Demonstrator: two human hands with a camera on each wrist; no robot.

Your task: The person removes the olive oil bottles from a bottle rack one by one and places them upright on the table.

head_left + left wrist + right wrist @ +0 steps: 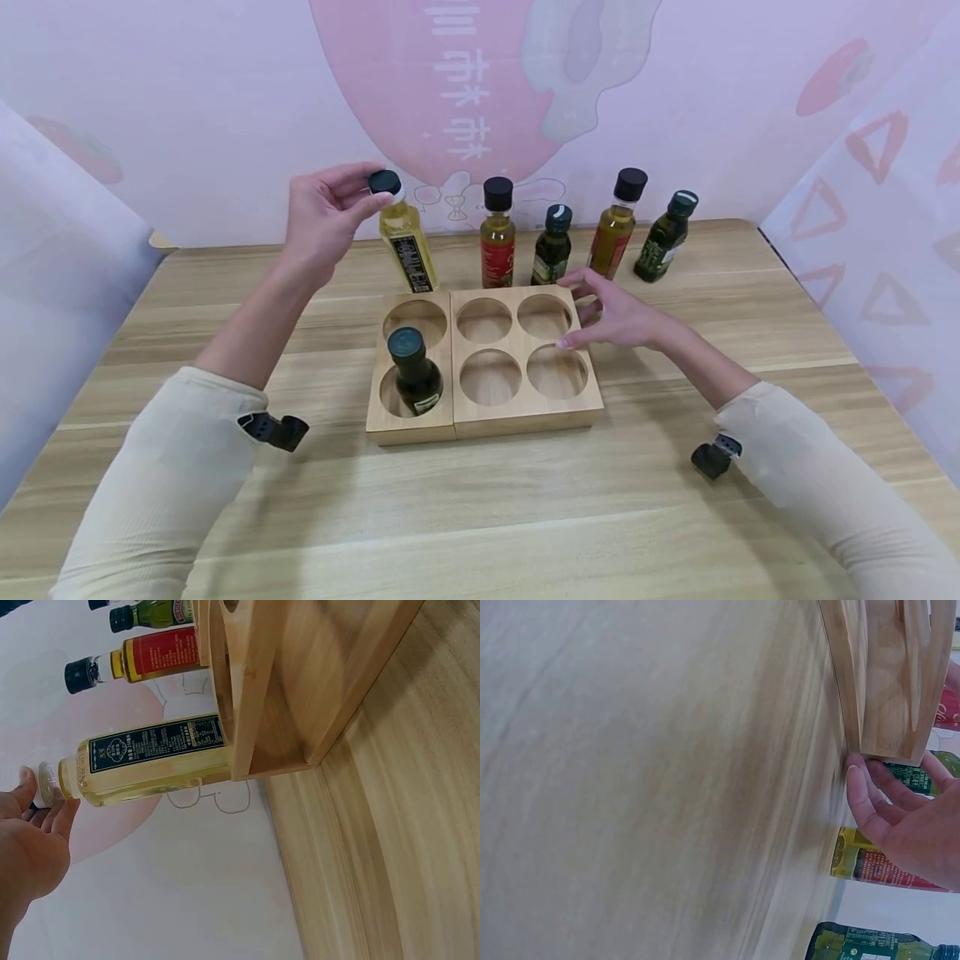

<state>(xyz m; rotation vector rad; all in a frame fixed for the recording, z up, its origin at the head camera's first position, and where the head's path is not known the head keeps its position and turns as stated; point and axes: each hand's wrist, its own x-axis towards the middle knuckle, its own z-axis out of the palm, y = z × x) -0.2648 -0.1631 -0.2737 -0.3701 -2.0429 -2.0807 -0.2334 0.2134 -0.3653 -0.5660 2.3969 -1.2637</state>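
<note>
In the head view my left hand holds the dark cap of a yellow oil bottle with its fingers and thumb. This bottle, black-labelled in the left wrist view, has its base hidden behind a pale wooden bottle rack. Round holes run in two rows across the rack, and a seam divides its top. My right hand grips the rack's right end, thumb at the top edge and fingers curved by the back corner. A dark green bottle stands in the front left hole.
Behind the rack stand a red-labelled oil bottle, a small dark green bottle, another red-labelled bottle and a further dark green bottle. A printed wall covering rises along the wooden table's back edge.
</note>
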